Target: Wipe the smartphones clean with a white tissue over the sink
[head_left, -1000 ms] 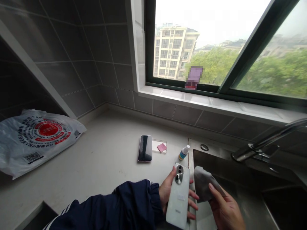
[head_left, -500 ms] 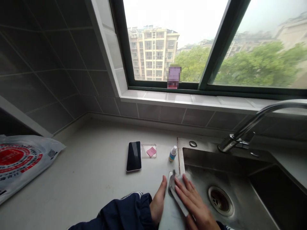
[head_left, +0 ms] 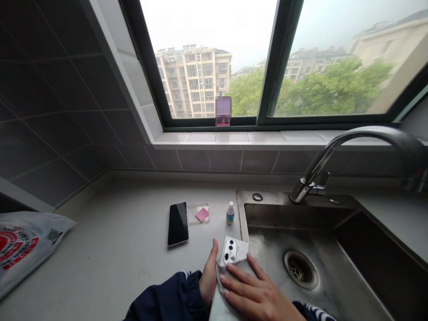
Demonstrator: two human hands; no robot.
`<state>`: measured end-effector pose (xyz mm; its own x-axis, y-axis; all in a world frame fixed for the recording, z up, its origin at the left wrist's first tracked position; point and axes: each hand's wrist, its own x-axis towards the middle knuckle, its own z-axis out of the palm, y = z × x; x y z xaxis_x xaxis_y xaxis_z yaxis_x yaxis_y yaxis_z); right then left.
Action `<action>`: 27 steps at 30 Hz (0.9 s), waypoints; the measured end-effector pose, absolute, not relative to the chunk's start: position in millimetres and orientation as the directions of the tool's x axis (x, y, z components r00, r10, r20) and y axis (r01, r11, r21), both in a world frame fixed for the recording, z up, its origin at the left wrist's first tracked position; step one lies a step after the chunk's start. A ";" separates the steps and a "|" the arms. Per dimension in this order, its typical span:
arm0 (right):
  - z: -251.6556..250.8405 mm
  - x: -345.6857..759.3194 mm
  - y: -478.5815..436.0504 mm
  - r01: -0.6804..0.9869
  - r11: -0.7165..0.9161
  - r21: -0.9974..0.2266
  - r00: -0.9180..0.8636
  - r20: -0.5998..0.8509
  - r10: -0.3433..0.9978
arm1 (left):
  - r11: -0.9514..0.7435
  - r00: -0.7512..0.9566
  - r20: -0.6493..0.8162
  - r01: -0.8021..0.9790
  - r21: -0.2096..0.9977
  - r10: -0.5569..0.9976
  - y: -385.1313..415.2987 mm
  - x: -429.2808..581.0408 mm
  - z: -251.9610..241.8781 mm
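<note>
A white phone [head_left: 241, 249] with a raised camera block is in my left hand [head_left: 209, 276], whose thumb runs along its left edge. My right hand [head_left: 256, 292] presses a grey cloth [head_left: 219, 273] flat against the phone's back, just below the camera block. Beyond them, a small white-capped bottle [head_left: 230, 214] stands upright beside the sink. A black-screened phone [head_left: 178, 224] lies on the counter, with a clear case [head_left: 194, 214] next to it. On the case rests a pink square [head_left: 202, 215].
The steel sink [head_left: 245, 223] with a drain [head_left: 301, 269] is at the right, under a curved faucet [head_left: 321, 162]. A printed plastic bag [head_left: 33, 240] lies on the counter [head_left: 117, 249] at the far left. A window is behind.
The view has shifted right. My right hand and the cloth have moved down along the phone's back, and the camera block now shows.
</note>
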<state>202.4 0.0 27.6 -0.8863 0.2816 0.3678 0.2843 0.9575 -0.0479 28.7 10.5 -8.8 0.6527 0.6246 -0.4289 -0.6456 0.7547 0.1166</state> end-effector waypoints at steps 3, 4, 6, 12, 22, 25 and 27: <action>35.0 201.0 -0.6 0.216 0.973 -0.078 -0.906 0.356 0.230 | 0.773 0.669 -0.429 -0.622 0.123 0.607 10.7 27.3 -9.3; 36.2 200.6 -1.0 0.198 0.977 -0.083 -0.912 0.350 0.215 | 0.783 0.680 -0.421 -0.607 0.135 0.600 11.2 26.5 -10.2; 37.3 199.8 -2.1 0.179 0.980 -0.087 -0.917 0.346 0.198 | 0.803 0.697 -0.421 -0.576 0.155 0.581 13.0 24.6 -12.1; 37.9 193.9 -5.2 0.220 0.974 -0.062 -0.885 0.407 0.226 | 0.819 0.679 -0.477 -0.546 0.179 0.557 17.4 20.8 -13.5; 19.7 186.8 -10.4 0.331 0.932 0.147 -0.854 0.466 0.230 | 0.833 0.762 -0.376 -0.550 0.054 0.528 14.1 18.1 -7.5; 13.4 191.7 -8.5 0.385 0.909 0.161 -0.859 0.424 0.289 | 0.807 0.752 -0.354 -0.591 0.012 0.556 10.1 21.2 -2.8; 9.9 193.8 -7.3 0.420 0.895 0.152 -0.851 0.409 0.330 | 0.793 0.731 -0.353 -0.606 0.056 0.584 8.1 23.8 -0.5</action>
